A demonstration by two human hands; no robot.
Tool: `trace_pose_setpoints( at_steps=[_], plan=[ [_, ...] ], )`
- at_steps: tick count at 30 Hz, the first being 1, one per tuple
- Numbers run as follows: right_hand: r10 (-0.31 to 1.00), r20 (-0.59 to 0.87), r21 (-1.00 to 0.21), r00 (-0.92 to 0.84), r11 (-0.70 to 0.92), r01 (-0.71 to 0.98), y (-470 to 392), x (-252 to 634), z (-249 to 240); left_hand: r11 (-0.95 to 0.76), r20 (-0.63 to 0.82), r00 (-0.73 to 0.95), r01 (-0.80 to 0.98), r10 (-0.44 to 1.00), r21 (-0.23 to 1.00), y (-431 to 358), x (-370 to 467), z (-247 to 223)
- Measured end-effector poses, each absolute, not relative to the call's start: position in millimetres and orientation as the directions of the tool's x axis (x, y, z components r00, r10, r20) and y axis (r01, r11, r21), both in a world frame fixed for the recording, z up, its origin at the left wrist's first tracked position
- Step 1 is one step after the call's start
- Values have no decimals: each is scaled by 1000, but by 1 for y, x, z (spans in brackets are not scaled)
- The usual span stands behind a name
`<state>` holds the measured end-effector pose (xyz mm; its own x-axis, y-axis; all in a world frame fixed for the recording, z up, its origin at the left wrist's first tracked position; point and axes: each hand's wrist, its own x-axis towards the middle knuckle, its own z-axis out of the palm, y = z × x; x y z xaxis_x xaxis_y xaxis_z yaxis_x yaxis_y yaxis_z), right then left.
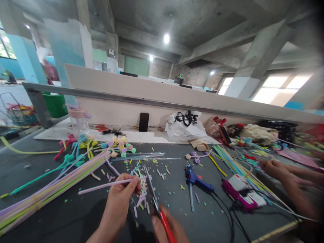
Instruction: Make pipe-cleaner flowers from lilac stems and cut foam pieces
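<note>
Between the thumb and fingers of my left hand (121, 197) is a lilac pipe cleaner (100, 186), its short end pointing right. My right hand (168, 226) is wrapped round the red handles of a pair of scissors (155, 199). The blades point up and away, close to the short end of the pipe cleaner; whether they touch it I cannot tell. Below and around my left fingertips lie many small cut pieces (143, 199) in lilac, yellow and cream. To the left rests a long bundle of pastel pipe cleaners (53, 189).
A blue glue gun (199, 182) lies right of the scissors, its cord running to the front. Beyond are clear glue sticks (152, 156), twisted pipe-cleaner flowers (121, 145), a phone (143, 122) and a white bag (186, 126). At right, a co-worker's hands (274, 168) are near a purple-and-white power strip (243, 194).
</note>
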<state>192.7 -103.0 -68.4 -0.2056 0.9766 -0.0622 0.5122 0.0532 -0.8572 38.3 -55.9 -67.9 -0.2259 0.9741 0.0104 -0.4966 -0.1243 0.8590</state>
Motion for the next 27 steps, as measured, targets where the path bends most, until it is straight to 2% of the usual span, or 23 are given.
trace_pose_setpoints(
  at_steps=[8, 16, 27],
  plan=[
    [962, -106, -843, -253, 48, 536, -105, 189, -64, -116, 3, -225, -491, 974, 864, -58, 40, -66],
    [952, -46, -857, -301, 118, 502, -104, 188, -62, -115, 11, -220, -468, 976, 876, -55, 41, -69],
    [962, -67, -851, -263, 83, 519, -105, 185, -59, -125, 16, -237, -452, 971, 883, -56, 41, -70]
  ],
)
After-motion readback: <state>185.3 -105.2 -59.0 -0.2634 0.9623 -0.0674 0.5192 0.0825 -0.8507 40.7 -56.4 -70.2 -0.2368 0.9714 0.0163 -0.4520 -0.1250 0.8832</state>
